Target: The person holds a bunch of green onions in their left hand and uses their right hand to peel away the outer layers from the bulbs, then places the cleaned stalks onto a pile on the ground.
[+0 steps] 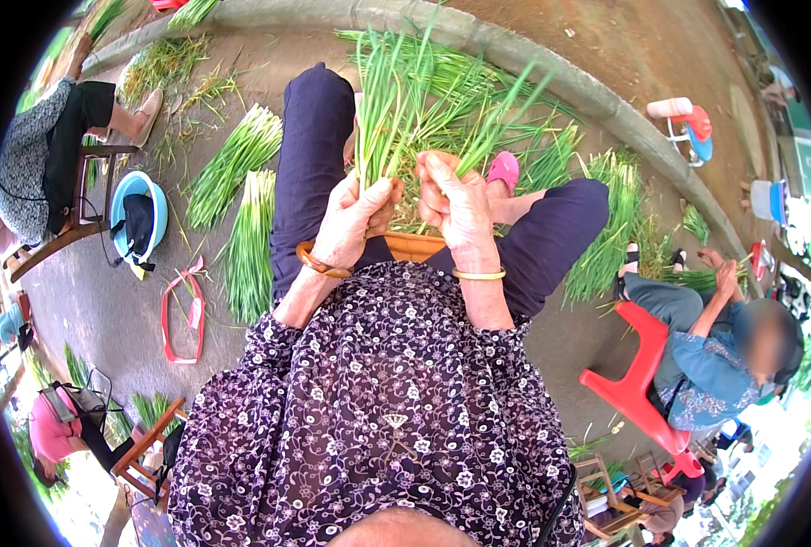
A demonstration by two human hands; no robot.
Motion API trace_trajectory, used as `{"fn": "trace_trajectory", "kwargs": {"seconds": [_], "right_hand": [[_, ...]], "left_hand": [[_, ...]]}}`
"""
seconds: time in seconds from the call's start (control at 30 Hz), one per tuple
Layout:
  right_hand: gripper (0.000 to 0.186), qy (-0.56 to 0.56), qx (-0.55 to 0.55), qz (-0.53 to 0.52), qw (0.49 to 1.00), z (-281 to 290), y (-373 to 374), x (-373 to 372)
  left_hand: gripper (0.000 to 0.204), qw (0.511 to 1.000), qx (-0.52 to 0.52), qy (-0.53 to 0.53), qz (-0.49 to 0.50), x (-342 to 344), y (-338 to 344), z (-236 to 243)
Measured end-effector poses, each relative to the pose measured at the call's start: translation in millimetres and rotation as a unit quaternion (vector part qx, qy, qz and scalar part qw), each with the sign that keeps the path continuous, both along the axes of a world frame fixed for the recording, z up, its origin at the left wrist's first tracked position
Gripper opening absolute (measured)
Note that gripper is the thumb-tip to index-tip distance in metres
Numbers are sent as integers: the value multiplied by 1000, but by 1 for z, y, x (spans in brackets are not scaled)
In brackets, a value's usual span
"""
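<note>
My left hand (360, 217), with a brown bangle at its wrist, is closed around a bunch of long green chives (382, 114) that stands upright above the fingers. Beside it my right hand (458, 202), a pale bangle below it, pinches a smaller bunch of chives (504, 118) slanting up to the right. The lower ends of both bunches are hidden by my fingers. Beyond the hands a loose heap of chives (464, 77) spreads over the ground. Two bundles with pale ends, a longer one (237, 164) and a shorter one (252, 242), lie left of my knee.
A blue basin (156, 211) with a black bag and a red strap loop (165, 319) are on the left. More chives (606, 228) lie right of my knee. A person (729, 351) sits by a red plastic stool (638, 374). A concrete curb (597, 91) curves across the far side.
</note>
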State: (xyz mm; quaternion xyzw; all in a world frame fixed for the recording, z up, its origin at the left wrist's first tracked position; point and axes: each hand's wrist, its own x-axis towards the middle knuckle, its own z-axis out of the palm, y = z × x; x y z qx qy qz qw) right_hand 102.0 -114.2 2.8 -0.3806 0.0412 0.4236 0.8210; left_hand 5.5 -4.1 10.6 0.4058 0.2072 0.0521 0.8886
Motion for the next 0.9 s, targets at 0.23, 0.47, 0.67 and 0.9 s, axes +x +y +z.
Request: {"fn": "trace_trajectory", "kwargs": {"seconds": [0.23, 0.47, 0.67, 0.9], "right_hand": [[11, -61, -71, 43, 995, 8, 7, -6], [9, -69, -62, -21, 995, 4, -1, 3], [9, -89, -58, -39, 994, 10, -6, 11], [8, -123, -46, -46, 990, 6, -9, 14]], "left_hand": [[25, 999, 19, -9, -41, -1, -3, -7], [23, 999, 36, -13, -1, 2, -7, 0], [24, 1000, 30, 0, -2, 1, -4, 1], [19, 999, 51, 10, 9, 0, -4, -1]]}}
